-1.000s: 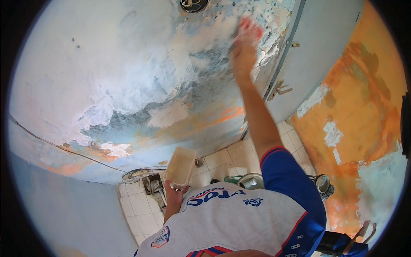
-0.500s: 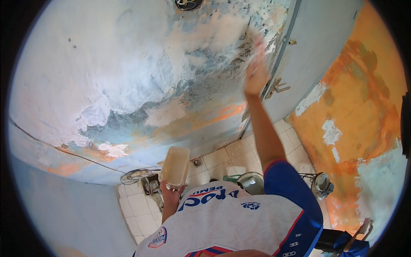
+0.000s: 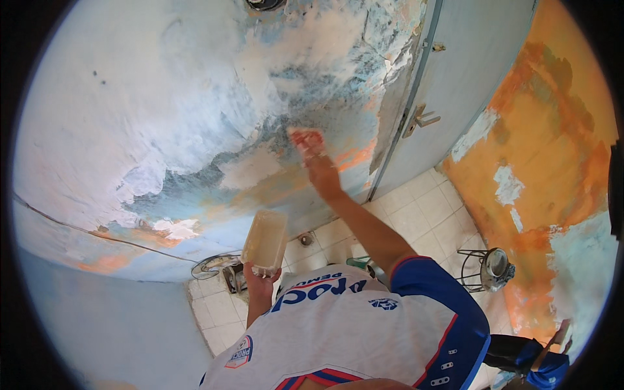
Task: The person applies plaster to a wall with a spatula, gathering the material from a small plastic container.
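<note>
At the lower middle, my left hand [image 3: 261, 284] grips the near end of a pale, translucent rectangular plastic container [image 3: 266, 240]. The container tilts toward the wall, and its inside looks whitish. My right hand [image 3: 313, 151] is raised at the patchy wall [image 3: 195, 117], over a dark grey area. Its fingers look curled and are smeared with white. A small pale edge shows at the fingertips, but blur hides what it is. Whether the hand touches the wall I cannot tell.
A grey door [image 3: 448, 84] with a lever handle [image 3: 422, 120] stands right of the wall. An orange, peeling wall [image 3: 533, 162] lies beyond. A metal stand [image 3: 484, 270] sits on white floor tiles [image 3: 416, 218]. A fan [image 3: 214, 265] stands at left; a cable [image 3: 97, 231] runs along the wall.
My right hand has come down and left across the wall, from beside the door frame to the dark grey area. My left hand still holds the container, shifted slightly up.
</note>
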`<state>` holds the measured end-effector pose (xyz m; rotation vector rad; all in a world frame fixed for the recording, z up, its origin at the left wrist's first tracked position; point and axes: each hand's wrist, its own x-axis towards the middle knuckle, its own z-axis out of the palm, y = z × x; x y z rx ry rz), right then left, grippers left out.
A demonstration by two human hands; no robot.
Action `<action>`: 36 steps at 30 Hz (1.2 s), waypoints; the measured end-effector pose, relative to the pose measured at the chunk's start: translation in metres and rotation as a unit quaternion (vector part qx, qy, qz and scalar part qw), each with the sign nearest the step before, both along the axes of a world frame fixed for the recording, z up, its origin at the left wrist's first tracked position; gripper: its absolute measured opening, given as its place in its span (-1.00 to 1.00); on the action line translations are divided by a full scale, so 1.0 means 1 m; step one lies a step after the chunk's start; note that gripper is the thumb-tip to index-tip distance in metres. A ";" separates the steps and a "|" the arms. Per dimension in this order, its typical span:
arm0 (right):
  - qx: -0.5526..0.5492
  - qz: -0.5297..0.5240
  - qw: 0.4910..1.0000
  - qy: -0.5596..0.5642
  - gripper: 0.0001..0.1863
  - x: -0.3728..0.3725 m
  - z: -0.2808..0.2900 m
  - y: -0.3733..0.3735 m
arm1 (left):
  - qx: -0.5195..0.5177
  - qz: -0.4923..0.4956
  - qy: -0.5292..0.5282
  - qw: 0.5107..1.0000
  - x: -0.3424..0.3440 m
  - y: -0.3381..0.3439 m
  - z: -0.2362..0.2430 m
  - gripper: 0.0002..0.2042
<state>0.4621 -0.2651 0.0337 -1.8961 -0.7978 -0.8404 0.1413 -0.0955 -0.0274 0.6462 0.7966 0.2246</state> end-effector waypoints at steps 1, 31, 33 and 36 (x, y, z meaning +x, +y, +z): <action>0.127 0.057 0.988 0.069 -0.45 0.011 0.016 -0.015 | 0.000 0.001 0.000 1.000 0.002 0.000 0.003 -0.37; -0.016 -0.057 0.998 -0.038 -0.36 -0.010 0.024 0.115 | -0.023 0.119 -0.019 0.992 -0.078 0.014 -0.059 -0.32; -0.054 -0.001 0.998 -0.013 -0.37 -0.036 -0.015 0.108 | -0.009 0.124 -0.008 0.992 -0.077 0.010 -0.048 -0.32; -0.024 0.075 0.997 0.026 -0.38 -0.053 -0.008 0.084 | 0.004 0.115 0.020 0.993 -0.088 0.012 -0.045 -0.33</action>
